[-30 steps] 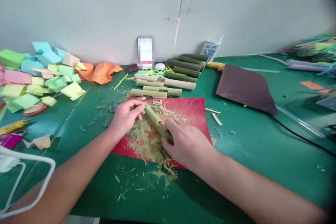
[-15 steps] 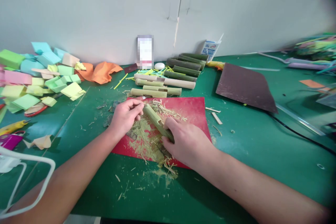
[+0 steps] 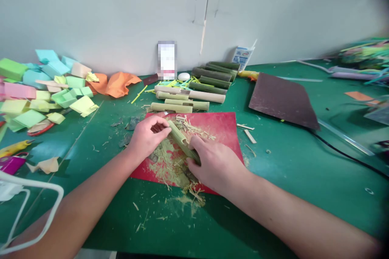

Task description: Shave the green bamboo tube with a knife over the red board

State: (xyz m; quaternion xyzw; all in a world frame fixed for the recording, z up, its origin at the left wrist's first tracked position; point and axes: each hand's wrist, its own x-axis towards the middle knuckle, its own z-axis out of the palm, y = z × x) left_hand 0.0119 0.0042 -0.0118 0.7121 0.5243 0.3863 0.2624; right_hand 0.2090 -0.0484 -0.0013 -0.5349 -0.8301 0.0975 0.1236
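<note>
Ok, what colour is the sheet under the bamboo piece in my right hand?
The sheet is red, partly covered by pale shavings, as the head view shows.

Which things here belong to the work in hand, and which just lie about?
Seemingly in use: bamboo tube in the right hand, red sheet beneath, shavings, cut tubes behind.
Seemingly just lying about: carton, orange paper, dark brown sheet.

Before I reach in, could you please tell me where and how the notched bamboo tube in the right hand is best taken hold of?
Probably the bamboo tube is best gripped on its far length, beyond the notch, coming from the left with a pinch across its rounded sides: it slants away leftward, that stretch looks uncut, and the right hand covers its near end.
</note>
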